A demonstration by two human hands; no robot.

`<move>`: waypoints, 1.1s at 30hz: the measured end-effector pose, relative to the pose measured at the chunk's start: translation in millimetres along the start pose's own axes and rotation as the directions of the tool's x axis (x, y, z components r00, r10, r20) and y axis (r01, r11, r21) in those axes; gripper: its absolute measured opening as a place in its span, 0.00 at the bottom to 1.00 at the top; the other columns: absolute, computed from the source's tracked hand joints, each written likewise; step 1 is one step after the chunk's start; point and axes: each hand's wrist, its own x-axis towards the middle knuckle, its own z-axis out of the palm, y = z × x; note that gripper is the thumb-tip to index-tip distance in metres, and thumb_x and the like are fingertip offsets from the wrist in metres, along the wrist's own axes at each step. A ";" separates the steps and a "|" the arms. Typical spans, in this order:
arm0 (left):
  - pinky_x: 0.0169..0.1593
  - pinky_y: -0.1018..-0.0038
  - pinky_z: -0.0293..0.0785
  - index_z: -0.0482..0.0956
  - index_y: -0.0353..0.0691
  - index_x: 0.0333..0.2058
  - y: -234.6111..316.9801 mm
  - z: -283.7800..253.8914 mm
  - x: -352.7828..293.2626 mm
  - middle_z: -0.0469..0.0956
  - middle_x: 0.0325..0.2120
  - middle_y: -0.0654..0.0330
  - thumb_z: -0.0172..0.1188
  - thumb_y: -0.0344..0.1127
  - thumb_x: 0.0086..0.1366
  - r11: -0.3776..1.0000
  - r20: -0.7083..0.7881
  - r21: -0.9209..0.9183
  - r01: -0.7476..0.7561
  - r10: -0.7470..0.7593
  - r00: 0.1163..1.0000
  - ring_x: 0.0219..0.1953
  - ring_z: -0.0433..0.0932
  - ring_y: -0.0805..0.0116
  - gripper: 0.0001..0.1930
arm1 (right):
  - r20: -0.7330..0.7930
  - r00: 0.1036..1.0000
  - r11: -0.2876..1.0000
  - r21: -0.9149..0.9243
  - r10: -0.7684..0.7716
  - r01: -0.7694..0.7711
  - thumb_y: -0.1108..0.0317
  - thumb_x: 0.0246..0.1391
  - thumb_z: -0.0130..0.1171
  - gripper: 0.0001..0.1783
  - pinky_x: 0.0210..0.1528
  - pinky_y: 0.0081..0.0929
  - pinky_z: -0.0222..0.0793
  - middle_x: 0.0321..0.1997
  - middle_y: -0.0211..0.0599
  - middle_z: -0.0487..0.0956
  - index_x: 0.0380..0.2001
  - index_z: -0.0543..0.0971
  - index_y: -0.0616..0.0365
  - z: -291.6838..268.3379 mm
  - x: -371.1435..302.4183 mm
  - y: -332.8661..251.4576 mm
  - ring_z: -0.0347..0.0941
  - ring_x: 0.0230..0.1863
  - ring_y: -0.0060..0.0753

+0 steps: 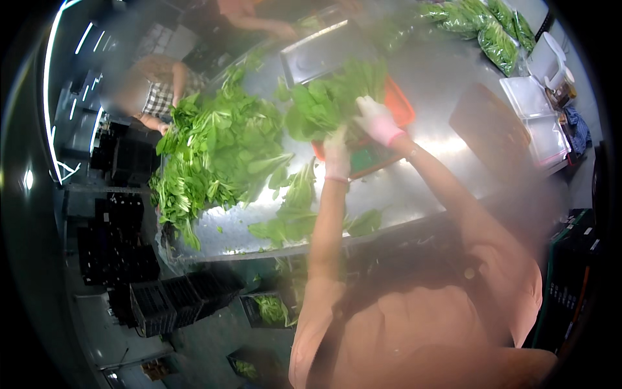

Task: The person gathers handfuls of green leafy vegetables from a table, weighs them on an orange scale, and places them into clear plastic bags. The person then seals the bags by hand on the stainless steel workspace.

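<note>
A wide steel surface fills the upper middle of the fisheye view, its edges bending and its far side blurred. On its left lies one big heap of leafy greens, with loose leaves scattered toward the near edge. Below the surface, on the floor at left, stand stacks of dark plastic crates; their number is hard to count in the gloom, and two of them seem to hold more greens. One orange tray sits near the centre, mostly covered by a bunch of greens resting over it. Both of the person's hands wear pale gloves. The left hand is at the lower edge of the bunch, fingers curled against the stems, though how firmly it grips cannot be told. The right hand lies on the bunch from the right, fingers closed into the leaves. At the far right corner are about four bagged bundles of greens, partly cut off by the rim, and a few clear plastic boxes, their count unclear. One dark board lies beside them. Two other people work at the far side, blurred; one's hand is reaching over the surface.
</note>
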 end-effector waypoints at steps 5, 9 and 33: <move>0.27 0.79 0.64 0.69 0.38 0.32 11.2 -2.8 -48.3 0.67 0.22 0.66 0.53 0.32 0.63 0.973 -0.185 0.027 -0.230 0.231 0.955 0.22 0.64 0.77 0.05 | -0.012 0.999 0.999 -0.012 0.030 -0.030 0.62 0.48 0.55 0.12 0.40 0.41 0.65 0.35 0.46 0.71 0.32 0.69 0.57 1.9 -0.3 27.4 0.70 0.38 0.50; 0.22 0.81 0.50 0.66 0.43 0.25 20.2 -73.2 -99.9 0.54 0.17 0.72 0.53 0.32 0.63 0.932 -0.343 0.026 -0.362 0.349 0.872 0.18 0.50 0.80 0.08 | -0.051 0.998 0.988 0.150 -0.022 0.029 0.59 0.47 0.57 0.12 0.36 0.37 0.66 0.31 0.41 0.72 0.27 0.71 0.56 -19.2 -21.5 -13.1 0.70 0.34 0.45; 0.48 0.58 0.71 0.64 0.30 0.52 -62.4 -197.2 -176.4 0.64 0.49 0.53 0.57 0.41 0.60 0.991 -0.544 -0.004 -0.133 0.109 0.832 0.51 0.65 0.57 0.26 | 0.587 0.705 0.918 0.259 -0.397 0.301 0.69 0.48 0.48 0.19 0.46 0.41 0.64 0.39 0.51 0.72 0.45 0.72 0.60 178.5 -143.7 -85.2 0.69 0.43 0.52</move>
